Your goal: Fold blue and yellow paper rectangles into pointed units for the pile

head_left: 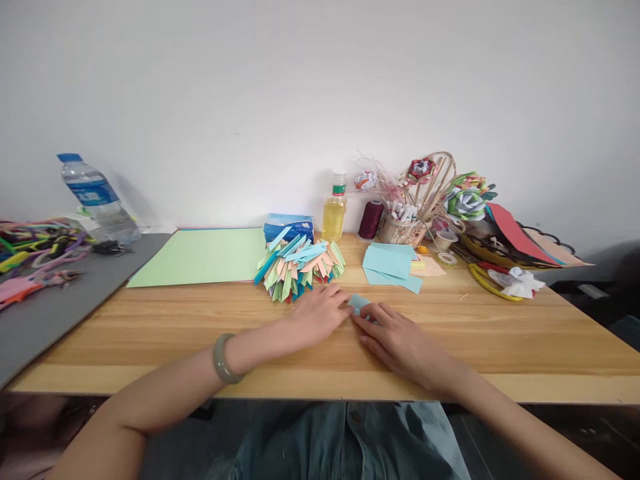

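A small light blue piece of paper (359, 303) lies on the wooden table (280, 370), between my two hands. My left hand (323, 312), with a bangle on its wrist, has its bent fingertips at the paper's left edge. Across the right part of the paper rests my right hand (395, 337), its fingers bent together and pressing it down, so that part is hidden. Behind my left hand is a pile of folded paper strips (300, 267) in several colours. Light blue sheets (390, 263) lie behind my right hand.
Large green paper (200, 257) lies at the left, near a water bottle (97, 200). A tissue box (289, 225), yellow liquid bottle (334, 213), dark red thread spool (371, 220) and basket (403, 230) stand along the wall. A yellow-handled tool (493, 285) lies at the right.
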Available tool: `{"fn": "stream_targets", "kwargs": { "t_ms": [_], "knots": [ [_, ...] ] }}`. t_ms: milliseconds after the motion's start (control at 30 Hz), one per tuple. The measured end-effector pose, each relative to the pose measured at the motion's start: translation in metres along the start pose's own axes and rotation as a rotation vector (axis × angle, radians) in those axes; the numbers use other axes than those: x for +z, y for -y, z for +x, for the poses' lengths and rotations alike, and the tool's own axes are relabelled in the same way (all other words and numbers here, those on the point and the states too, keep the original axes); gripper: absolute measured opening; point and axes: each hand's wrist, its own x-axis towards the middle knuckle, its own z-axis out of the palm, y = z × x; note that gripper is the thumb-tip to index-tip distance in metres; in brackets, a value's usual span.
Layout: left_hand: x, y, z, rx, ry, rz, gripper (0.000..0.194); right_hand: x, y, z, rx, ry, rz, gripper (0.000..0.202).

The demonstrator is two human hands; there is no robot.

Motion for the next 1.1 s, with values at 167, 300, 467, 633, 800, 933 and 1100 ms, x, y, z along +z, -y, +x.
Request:
{"fn": "stream_targets", "kwargs": {
  "t_ms": [167, 300, 467, 633, 800, 933, 1100],
  "knots": [
    [0.011, 0.009, -0.001, 0.013, -0.048, -0.131, 0.025, 0.001, -0.014, 0.011, 0.082, -0.006, 0.227, 0.027],
    [0.011, 0.013, -0.003, 0.062, -0.066, -0.085, 0.023, 0.002, -0.036, 0.022, 0.289, -0.107, 0.267, 0.023],
    [0.011, 0.021, 0.0, 0.12, -0.07, 0.02, 0.025, 0.006, -0.051, 0.038, 0.431, -0.029, 0.295, 0.018],
    [0.015, 0.029, 0.004, 0.192, -0.06, 0.057, 0.024, 0.009, -0.051, 0.043, 0.438, -0.021, 0.303, 0.018],
    [0.016, 0.03, 0.003, 0.217, -0.048, 0.066, 0.026, 0.015, -0.053, 0.036, 0.252, -0.128, 0.115, 0.023],
    [0.014, 0.029, 0.003, 0.195, -0.094, 0.043, 0.025, 0.022, -0.057, 0.031, 0.096, -0.173, -0.075, 0.026],
    [0.011, 0.029, 0.005, 0.171, -0.132, -0.035, 0.026, 0.026, -0.06, 0.027, -0.04, -0.16, -0.174, 0.027]
  ]
}}
